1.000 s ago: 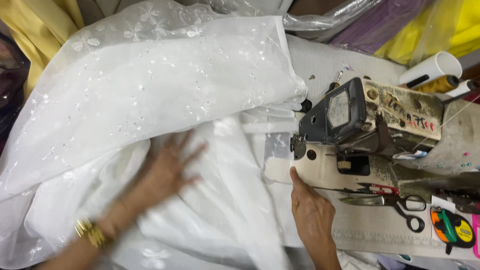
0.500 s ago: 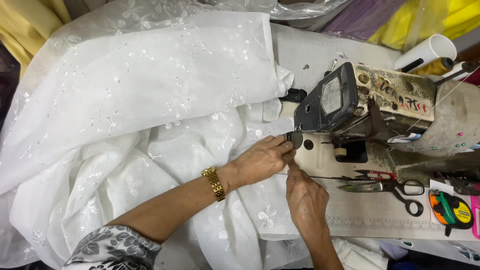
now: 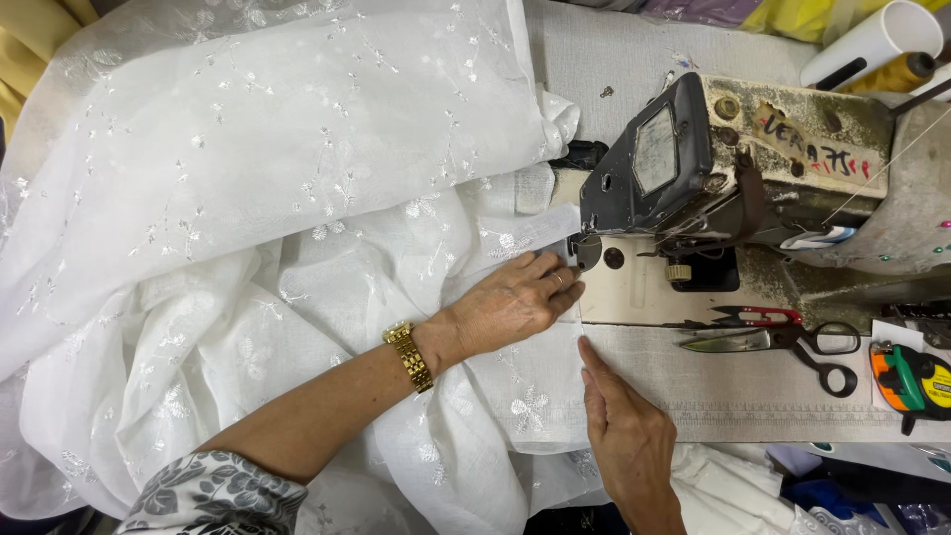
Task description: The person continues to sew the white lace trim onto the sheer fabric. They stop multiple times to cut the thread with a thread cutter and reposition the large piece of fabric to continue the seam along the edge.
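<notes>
Grip: left hand (image 3: pixel 510 302), right hand (image 3: pixel 624 436) flat, fingers apart on white fabric (image 3: pixel 297 248) | one sewing machine (image 3: pixel 753 188) | one scissors (image 3: pixel 792 342)

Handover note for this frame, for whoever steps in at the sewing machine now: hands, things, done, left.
Left hand: flat on the white embroidered fabric, fingertips by the presser foot.
Right hand: open, forefinger along the fabric's edge on the machine bed.
Sewing machine at right; scissors and tape measure beside it.
Done: edge brought to the foot.
Left: whether any seam is sewn cannot be told.
</notes>
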